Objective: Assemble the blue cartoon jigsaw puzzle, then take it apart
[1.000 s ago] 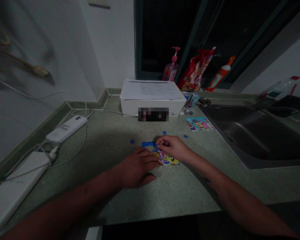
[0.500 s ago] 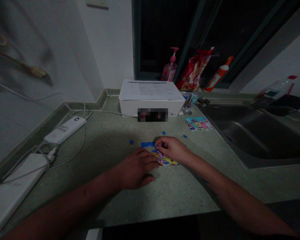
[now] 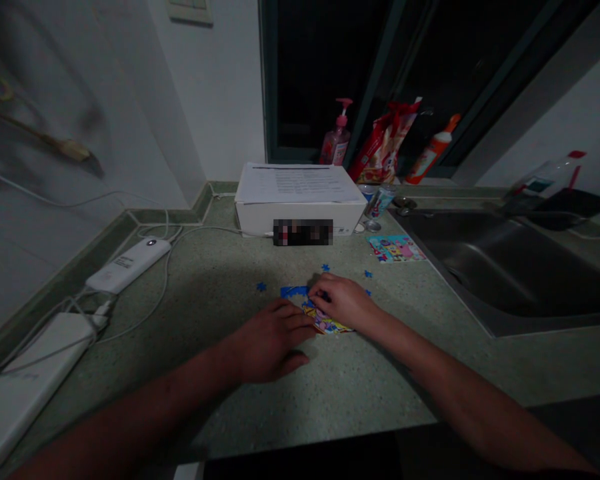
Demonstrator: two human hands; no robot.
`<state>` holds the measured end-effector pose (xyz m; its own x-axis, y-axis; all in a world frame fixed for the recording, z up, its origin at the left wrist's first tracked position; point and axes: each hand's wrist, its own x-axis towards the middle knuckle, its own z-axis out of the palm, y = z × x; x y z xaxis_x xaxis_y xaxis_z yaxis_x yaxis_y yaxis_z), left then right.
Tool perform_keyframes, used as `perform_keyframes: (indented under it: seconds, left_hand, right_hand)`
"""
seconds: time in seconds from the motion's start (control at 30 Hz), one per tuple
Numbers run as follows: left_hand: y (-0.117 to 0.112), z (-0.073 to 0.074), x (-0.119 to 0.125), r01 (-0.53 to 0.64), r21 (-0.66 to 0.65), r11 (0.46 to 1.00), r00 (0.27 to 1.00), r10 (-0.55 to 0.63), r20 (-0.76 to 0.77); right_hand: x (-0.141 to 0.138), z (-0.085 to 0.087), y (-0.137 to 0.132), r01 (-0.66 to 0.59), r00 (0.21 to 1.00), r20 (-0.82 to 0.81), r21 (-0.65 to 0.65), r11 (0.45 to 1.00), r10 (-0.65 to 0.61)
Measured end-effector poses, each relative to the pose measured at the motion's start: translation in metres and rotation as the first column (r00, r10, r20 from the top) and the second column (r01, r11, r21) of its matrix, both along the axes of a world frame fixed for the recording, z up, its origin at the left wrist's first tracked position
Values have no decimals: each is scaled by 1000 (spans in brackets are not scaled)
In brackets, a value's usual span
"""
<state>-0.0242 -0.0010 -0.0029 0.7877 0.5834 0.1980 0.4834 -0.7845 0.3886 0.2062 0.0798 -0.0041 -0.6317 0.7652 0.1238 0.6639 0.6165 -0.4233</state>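
Observation:
A small jigsaw puzzle [image 3: 330, 325] with a colourful cartoon picture and a blue border lies on the counter, partly covered by both hands. My left hand [image 3: 275, 340] rests flat over its left side, fingers stretched out and touching its edge. Above the puzzle's upper part, my right hand [image 3: 343, 300] has thumb and forefinger pinched on a small blue puzzle piece, mostly hidden by the fingers. Several loose blue pieces lie around, among them one puzzle piece [image 3: 261, 287] to the left and another puzzle piece [image 3: 326, 267] behind the right hand.
A white box [image 3: 300, 193] with a printed sheet stands at the back. Right of it are a can [image 3: 380, 202] and a cartoon picture card [image 3: 397, 248], beside the steel sink [image 3: 500, 267]. White power banks [image 3: 129, 265] and cables lie at left.
The view has shifted slightly. Both hands stay almost in place over the puzzle, with the right fingertips moving only a little at its upper part.

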Motion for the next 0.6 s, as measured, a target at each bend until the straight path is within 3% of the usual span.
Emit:
perform_keyframes:
  seconds: [0.2, 0.37, 0.47, 0.53, 0.6]
  left_hand:
    - [0, 1, 0, 1, 14, 1000, 1000, -1, 11]
    - [0, 3, 0, -18, 19, 1000, 999, 17, 46]
    - [7, 7, -8, -236, 18, 972, 971, 235, 45]
    - [15, 9, -18, -471, 22, 882, 882, 471, 14]
    - [24, 9, -29, -635, 44, 771, 771, 636, -33]
  right_hand:
    - [-1, 2, -1, -21, 1000, 10, -2, 1000, 21]
    - [6, 8, 2, 34, 994, -104, 32, 999, -30]
    - [16, 12, 5, 91, 986, -145, 37, 995, -85]
    - [23, 13, 7, 119, 982, -150, 33, 992, -112]
    - [29, 13, 9, 134, 979, -158, 32, 990, -128]
